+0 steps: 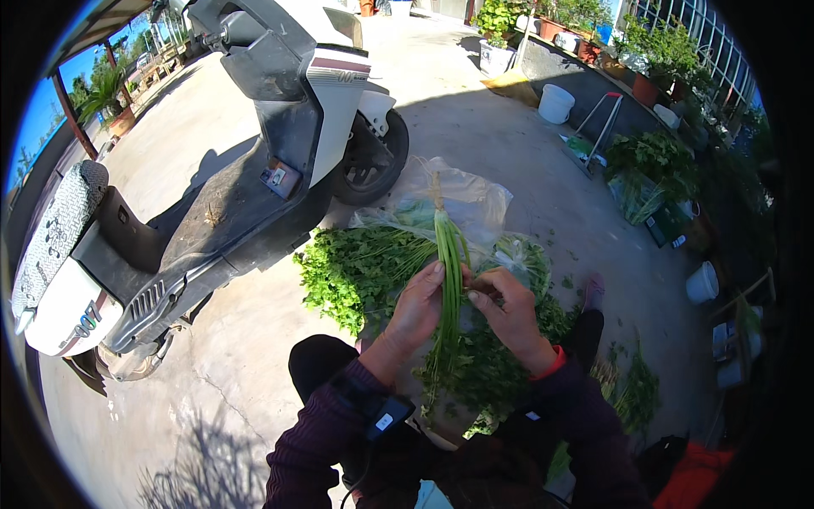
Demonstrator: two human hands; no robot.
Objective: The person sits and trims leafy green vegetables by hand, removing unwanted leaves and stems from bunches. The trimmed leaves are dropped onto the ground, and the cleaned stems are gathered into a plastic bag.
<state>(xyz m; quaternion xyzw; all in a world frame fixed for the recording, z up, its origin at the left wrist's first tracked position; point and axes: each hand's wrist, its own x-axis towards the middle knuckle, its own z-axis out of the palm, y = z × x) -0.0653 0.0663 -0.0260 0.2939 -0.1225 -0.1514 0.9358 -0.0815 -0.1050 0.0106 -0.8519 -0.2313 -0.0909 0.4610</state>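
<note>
My left hand [420,302] is closed around a bunch of long green leafy stalks [450,273], which points its pale root end away from me and its leaves towards my lap. Close against the bunch's right side is my right hand [505,305], thumb and fingers bent together; whether a stalk is pinched between them cannot be told. Beyond and left of the hands, a pile of leafy greens [362,267] lies on the ground, partly under a clear plastic bag [474,191]. More loose greens [489,375] spread below my hands.
A white and black scooter [241,223] stands at the left, a phone [280,178] on its footboard. Bagged greens [636,191], a white bucket [556,104] and a metal-framed trolley [604,130] stand at the right by a low wall with potted plants. Loose greens [639,388] lie at the lower right.
</note>
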